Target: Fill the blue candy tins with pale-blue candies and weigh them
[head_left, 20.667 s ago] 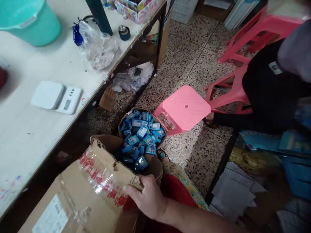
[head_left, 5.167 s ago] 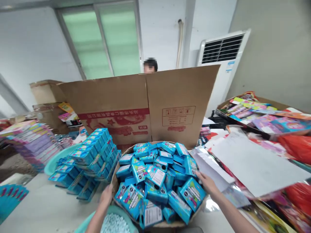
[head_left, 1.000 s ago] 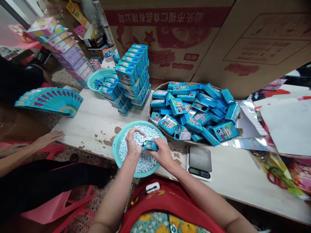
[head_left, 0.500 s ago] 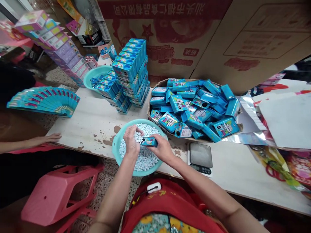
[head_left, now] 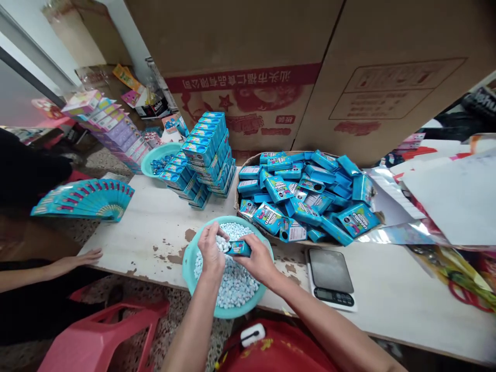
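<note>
Over the basin (head_left: 188, 268) on our chipped white table (head_left: 395, 284), our right hand (head_left: 260, 260) grips a small blue box (head_left: 241, 248) while our left hand (head_left: 211, 253) cups pale candies (head_left: 222, 244) at its end. A carton (head_left: 244, 41) stands behind; a red stool (head_left: 87, 338) stands on speckled floor (head_left: 170, 320).

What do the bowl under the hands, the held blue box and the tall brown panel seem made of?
Bowl: probably plastic, smooth and evenly turquoise.
Held blue box: card or plastic, I can't tell; slightly glossy, printed.
Brown panel: likely cardboard, matte, with red print and a straight seam.
</note>
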